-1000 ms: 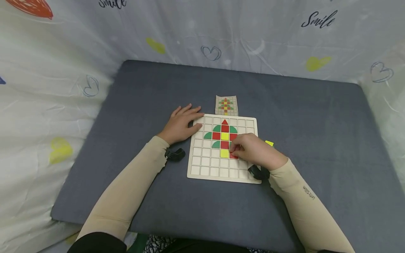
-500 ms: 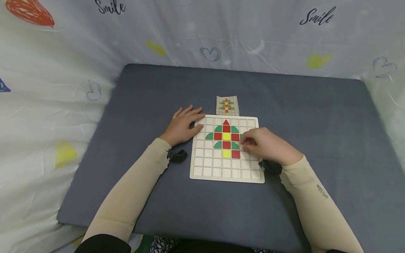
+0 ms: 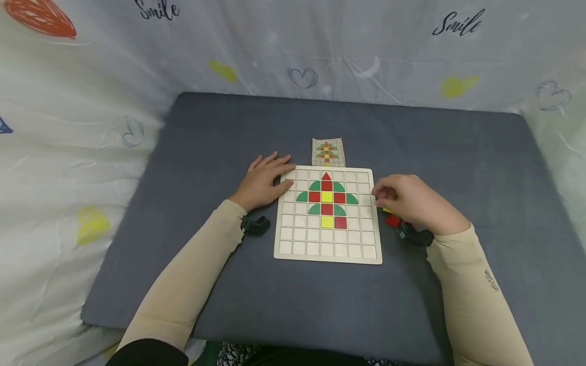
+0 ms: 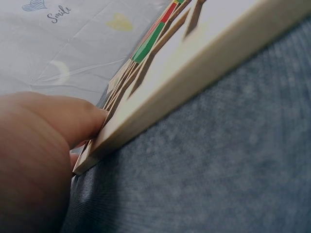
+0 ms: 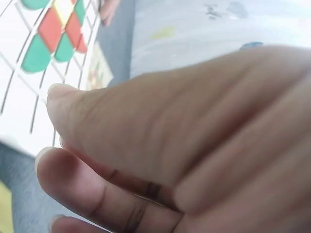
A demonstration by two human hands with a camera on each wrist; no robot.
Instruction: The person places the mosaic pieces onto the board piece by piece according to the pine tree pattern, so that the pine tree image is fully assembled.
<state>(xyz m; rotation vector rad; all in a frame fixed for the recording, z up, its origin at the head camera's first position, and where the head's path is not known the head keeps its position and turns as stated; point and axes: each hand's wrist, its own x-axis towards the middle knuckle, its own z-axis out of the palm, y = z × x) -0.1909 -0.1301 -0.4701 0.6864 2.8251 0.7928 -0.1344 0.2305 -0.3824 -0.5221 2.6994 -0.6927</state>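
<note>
A light wooden grid board point(image 3: 293, 235) lies on the table, with red, yellow and green pieces set in its cells as a tree shape. My left hand point(image 3: 261, 183) rests at the board's upper left corner, fingers spread; its thumb point(image 4: 90, 121) touches the rim in the left wrist view. Beside the board's right edge hovers my right hand point(image 3: 414, 203), fingers loosely bent. Thumb and forefinger stand apart in the right wrist view, with nothing seen between them. Below that hand lie a red piece point(image 3: 392, 220) and a yellow piece point(image 3: 386, 210), partly covered by it.
A small pattern card point(image 3: 339, 146) with a printed tree lies against the board's far edge. The dark grey table point(image 3: 458, 152) extends around the board. A white printed curtain point(image 3: 389, 46) hangs behind and at the sides.
My right hand has moved from the middle of the board rightward past its edge. A red square and a green piece on the board's right side now show uncovered. The left hand stays in place.
</note>
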